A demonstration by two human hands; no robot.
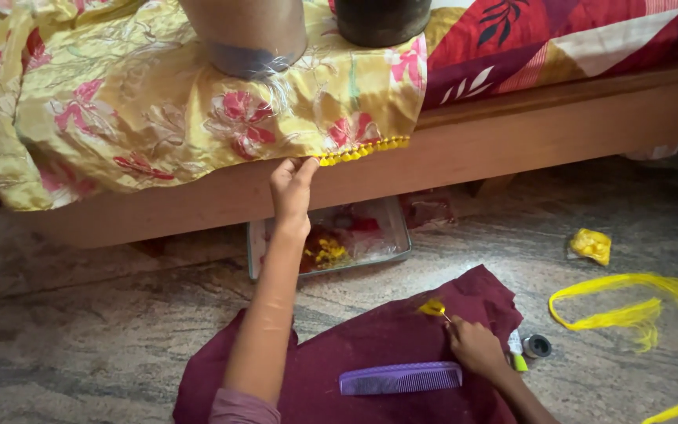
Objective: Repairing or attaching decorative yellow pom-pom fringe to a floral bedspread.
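Reaching up from the floor, a person's left hand (292,188) pinches the hem of a yellow floral cloth (158,110) draped over a wooden bed (512,141), fingers closed on the edge just where a row of small yellow tassels (359,151) begins. The right hand (476,345) is closed around a thin needle-like tool (442,316) whose tip meets a loose yellow tassel (432,307) resting on a maroon cloth (370,345) spread over the lap. A purple comb (400,378) lies on that maroon cloth, just beside the right hand. Hanks of yellow thread (629,302) trail across the stone floor (80,330) to the right, near a small spool (537,345) and a crumpled yellow wad (592,245). A shallow tray (398,235) of red and yellow scraps sits half under the bed frame. With the left arm stretched well away from the working hand, the hem could likely slip from the pinch, and the silky cloth might slide off the bed edge. The loose tassel, barely held at the tool's tip, could drop or fray, and the point appears close enough to snag the maroon cloth.
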